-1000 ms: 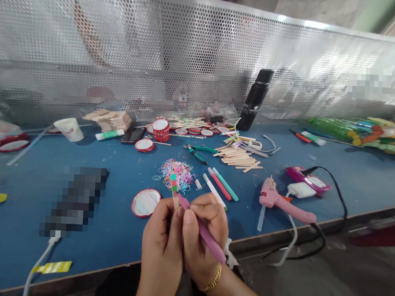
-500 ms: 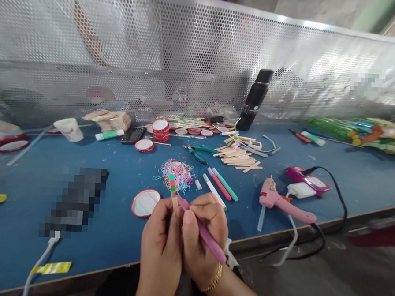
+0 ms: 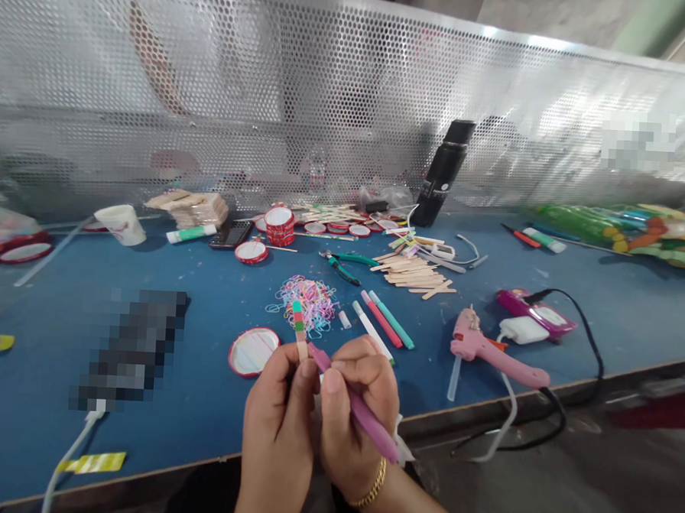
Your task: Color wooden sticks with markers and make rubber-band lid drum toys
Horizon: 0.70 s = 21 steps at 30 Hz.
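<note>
Between the thumb and fingers of my left hand [image 3: 281,422] is a wooden craft stick [image 3: 300,332], held upright, its top coloured in green and red bands. My right hand [image 3: 357,418] grips a pink-purple marker [image 3: 368,422], its tip beside the bare wood of the stick; whether they touch I cannot tell. Just beyond the stick lies a heap of thin pastel rubber bands [image 3: 314,305]. A small pale pink cap [image 3: 344,319] rests right of the heap. White, red and teal markers [image 3: 392,320] lie side by side past my right hand.
A round red-rimmed lid [image 3: 253,351] lies left of my hands. Farther back are green-handled pliers [image 3: 345,270] and loose craft sticks [image 3: 419,274]. On the right sits a pink glue gun [image 3: 495,356] with cables. A black bottle [image 3: 445,174] stands by the perforated metal panel [image 3: 339,95].
My right hand and the marker have shifted slightly right and down. The craft stick stays nearly in place in my left hand.
</note>
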Each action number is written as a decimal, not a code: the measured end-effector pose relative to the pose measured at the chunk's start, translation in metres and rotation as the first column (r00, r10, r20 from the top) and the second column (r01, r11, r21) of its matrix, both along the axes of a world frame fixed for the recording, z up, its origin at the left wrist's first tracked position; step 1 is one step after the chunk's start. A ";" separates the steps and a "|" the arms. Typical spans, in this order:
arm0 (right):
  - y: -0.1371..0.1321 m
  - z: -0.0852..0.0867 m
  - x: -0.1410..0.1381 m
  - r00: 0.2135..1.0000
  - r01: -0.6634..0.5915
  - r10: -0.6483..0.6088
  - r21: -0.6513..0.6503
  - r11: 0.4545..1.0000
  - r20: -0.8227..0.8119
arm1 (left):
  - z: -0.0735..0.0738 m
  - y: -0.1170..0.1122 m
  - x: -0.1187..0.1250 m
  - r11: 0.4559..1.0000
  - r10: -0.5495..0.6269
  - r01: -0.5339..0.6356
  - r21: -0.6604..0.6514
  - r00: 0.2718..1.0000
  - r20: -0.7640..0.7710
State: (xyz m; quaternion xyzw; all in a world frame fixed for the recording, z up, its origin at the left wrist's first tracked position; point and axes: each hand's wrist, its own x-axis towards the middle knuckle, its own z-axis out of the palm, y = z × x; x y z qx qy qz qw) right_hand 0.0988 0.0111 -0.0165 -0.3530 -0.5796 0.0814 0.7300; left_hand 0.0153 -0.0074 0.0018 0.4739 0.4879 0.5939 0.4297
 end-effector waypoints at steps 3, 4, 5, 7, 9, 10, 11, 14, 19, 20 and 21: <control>0.000 0.000 -0.001 1.000 0.004 -0.004 -0.010 1.000 -0.005 | 0.000 0.000 0.000 1.000 -0.005 0.005 -0.007 1.000 0.012; 0.000 0.000 -0.001 1.000 0.003 -0.003 -0.013 1.000 -0.012 | 0.000 0.000 0.000 1.000 -0.008 0.008 -0.009 1.000 0.013; 0.001 0.000 -0.001 1.000 0.002 -0.002 -0.015 1.000 -0.018 | 0.000 0.000 0.000 1.000 -0.010 0.010 -0.011 1.000 0.013; 0.000 0.000 -0.001 1.000 0.000 0.000 -0.011 1.000 -0.022 | 0.000 0.000 0.000 1.000 -0.009 0.009 -0.011 1.000 0.010; 0.000 0.000 0.000 1.000 0.004 -0.004 -0.006 1.000 -0.018 | 0.000 0.000 0.000 1.000 -0.004 0.004 -0.007 1.000 0.007; 0.000 0.001 0.000 1.000 0.004 -0.004 -0.005 1.000 -0.014 | 0.000 0.000 0.000 1.000 -0.003 0.003 -0.006 1.000 0.007; 0.000 0.001 0.000 1.000 0.005 -0.005 -0.001 1.000 -0.014 | 0.000 0.000 0.000 1.000 -0.003 0.003 -0.006 1.000 0.008; 0.000 0.002 0.001 1.000 0.005 -0.005 -0.002 1.000 0.003 | 0.000 0.000 0.000 1.000 -0.011 0.011 -0.011 1.000 0.020; 0.000 0.001 0.000 1.000 0.012 -0.012 0.004 1.000 -0.008 | 0.000 0.000 0.000 1.000 -0.005 0.005 -0.001 1.000 0.010; 0.000 0.001 -0.001 1.000 0.008 -0.008 0.006 1.000 -0.013 | 0.000 -0.001 0.000 1.000 -0.003 0.003 -0.001 1.000 0.008; 0.000 0.000 -0.001 1.000 0.003 -0.003 0.006 1.000 -0.015 | -0.001 0.000 0.000 1.000 -0.001 0.001 -0.002 1.000 0.009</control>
